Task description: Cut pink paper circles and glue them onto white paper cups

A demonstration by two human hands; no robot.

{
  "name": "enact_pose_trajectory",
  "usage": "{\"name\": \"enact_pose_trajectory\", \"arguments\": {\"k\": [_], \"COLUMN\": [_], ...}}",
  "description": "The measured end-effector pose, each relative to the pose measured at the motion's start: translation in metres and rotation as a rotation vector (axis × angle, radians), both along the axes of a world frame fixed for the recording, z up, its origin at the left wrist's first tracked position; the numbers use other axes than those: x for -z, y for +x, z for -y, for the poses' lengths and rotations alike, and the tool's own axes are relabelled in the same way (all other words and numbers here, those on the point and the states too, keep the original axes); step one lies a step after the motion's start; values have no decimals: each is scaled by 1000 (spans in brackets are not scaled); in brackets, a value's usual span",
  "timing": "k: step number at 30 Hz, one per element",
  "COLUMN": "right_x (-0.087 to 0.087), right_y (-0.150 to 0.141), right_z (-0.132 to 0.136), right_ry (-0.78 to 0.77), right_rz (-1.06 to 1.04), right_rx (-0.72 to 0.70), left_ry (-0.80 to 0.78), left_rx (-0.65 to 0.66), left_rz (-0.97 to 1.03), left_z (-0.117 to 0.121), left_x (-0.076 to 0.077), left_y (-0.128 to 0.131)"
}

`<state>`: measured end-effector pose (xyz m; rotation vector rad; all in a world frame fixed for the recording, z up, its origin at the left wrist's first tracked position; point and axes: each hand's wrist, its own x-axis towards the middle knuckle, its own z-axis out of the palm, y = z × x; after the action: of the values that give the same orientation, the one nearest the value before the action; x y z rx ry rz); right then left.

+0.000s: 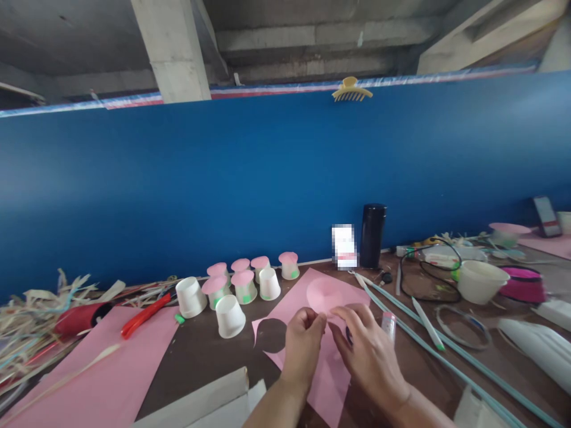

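My left hand (306,342) has its fingers curled, with thumb and forefinger pinching the lower edge of a pink paper circle (325,292). From the other side my right hand (368,351) meets the same edge with bent fingers; the exact grip there is partly hidden. Beneath both hands lies a pink paper sheet (328,389) with a round hole cut near its left corner. Ahead and to the left stand several upside-down white paper cups, one of them a bare cup (230,316). Other cups carry pink circles on top, such as the pink-topped cup (244,286).
A black bottle (373,236) stands against the blue partition (267,178). On the left are a red-handled tool (145,315) and another pink sheet (102,368). Pale blue cords (428,339), a white marker (427,323) and a white tub (480,280) lie to the right.
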<state>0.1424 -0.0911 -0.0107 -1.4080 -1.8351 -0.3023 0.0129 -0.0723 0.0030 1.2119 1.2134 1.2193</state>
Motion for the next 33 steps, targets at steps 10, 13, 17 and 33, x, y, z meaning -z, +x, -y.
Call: {"name": "enact_pose_trajectory", "arguments": {"k": [10,13,17,33], "right_x": [0,1,3,5], "right_y": [2,1,2,7], "right_z": [-2,-1,-1,-7], "right_ry": [0,11,-33,-232], "right_rz": [-46,-59,-20,-204], "right_rx": [8,35,42,-22], "left_ry": [-148,-317,-539,-559], "left_rx": [36,19,13,20], "left_rz": [306,546,730,481], "left_z": [2,-2,-8,-12], "left_x": [6,7,7,11], "left_y": [5,4,1,-2]}}
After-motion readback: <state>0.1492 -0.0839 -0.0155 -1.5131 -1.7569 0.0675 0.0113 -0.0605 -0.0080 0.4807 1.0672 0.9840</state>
